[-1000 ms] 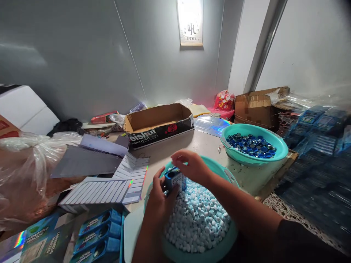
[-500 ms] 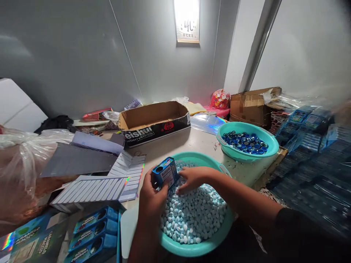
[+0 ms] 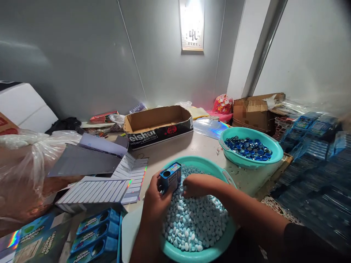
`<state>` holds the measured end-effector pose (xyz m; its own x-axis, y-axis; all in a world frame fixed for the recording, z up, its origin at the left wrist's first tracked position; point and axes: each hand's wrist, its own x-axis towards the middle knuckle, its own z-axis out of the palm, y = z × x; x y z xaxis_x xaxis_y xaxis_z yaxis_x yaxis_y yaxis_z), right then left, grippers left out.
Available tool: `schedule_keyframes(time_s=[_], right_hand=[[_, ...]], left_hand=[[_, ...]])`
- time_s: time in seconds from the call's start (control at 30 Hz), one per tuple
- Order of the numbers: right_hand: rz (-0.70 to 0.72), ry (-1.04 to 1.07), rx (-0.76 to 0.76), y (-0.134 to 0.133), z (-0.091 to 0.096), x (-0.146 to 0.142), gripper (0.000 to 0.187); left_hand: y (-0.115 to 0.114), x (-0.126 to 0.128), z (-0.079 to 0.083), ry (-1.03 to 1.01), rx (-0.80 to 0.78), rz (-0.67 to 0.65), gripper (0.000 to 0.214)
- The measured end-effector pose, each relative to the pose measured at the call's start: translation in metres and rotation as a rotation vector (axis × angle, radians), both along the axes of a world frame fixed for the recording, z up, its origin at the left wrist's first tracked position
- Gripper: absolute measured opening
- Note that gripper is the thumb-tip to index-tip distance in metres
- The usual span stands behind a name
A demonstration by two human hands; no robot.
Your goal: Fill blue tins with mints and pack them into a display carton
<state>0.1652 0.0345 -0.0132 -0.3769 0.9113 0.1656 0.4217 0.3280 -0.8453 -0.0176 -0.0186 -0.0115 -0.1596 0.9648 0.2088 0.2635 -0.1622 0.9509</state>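
Note:
My left hand (image 3: pixel 158 195) is wrapped round a small blue candy box (image 3: pixel 170 178) with printed sides and a dark round hole in its top face. The box is held upright over the left part of a turquoise basin (image 3: pixel 204 256). White and pale-blue candies (image 3: pixel 192 219) fill this basin. Beside the box, my right hand (image 3: pixel 196 185) is low over the heap with its fingers curled in. A few candies show at its fingertips; how many it holds is hidden.
A second turquoise basin (image 3: pixel 251 164) holds blue round caps (image 3: pixel 248 148). Behind lies a black-printed open carton (image 3: pixel 161 137). Several blue boxes (image 3: pixel 94 233) stand in a tray at lower left, near folded card sheets (image 3: pixel 95 190). Wrapped blue packs (image 3: pixel 309 146) are stacked at right.
My right hand has gone from spread fingers to a closed grasp in the candies. The left hand keeps the box, now held more upright. The whole view has shifted slightly.

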Motion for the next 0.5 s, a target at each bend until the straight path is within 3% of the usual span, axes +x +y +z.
schedule_keyframes(time_s=[0.1, 0.2, 0.33, 0.5], right_hand=[[0.139, -0.177, -0.011, -0.007, 0.02, 0.007, 0.028], [0.245, -0.16, -0.09, -0.011, 0.04, 0.017, 0.02], [0.296, 0.168, -0.315, -0.005, 0.057, 0.017, 0.031], [0.156, 0.678, -0.252, 0.008, 0.079, -0.018, 0.03]], left_hand=[[-0.001, 0.001, 0.001, 0.002, 0.004, 0.0, 0.059], [-0.001, 0.002, 0.002, 0.015, 0.007, -0.012, 0.059], [-0.001, -0.001, 0.002, 0.062, 0.034, -0.047, 0.059], [-0.003, -0.003, 0.004, 0.13, -0.006, -0.084, 0.059]])
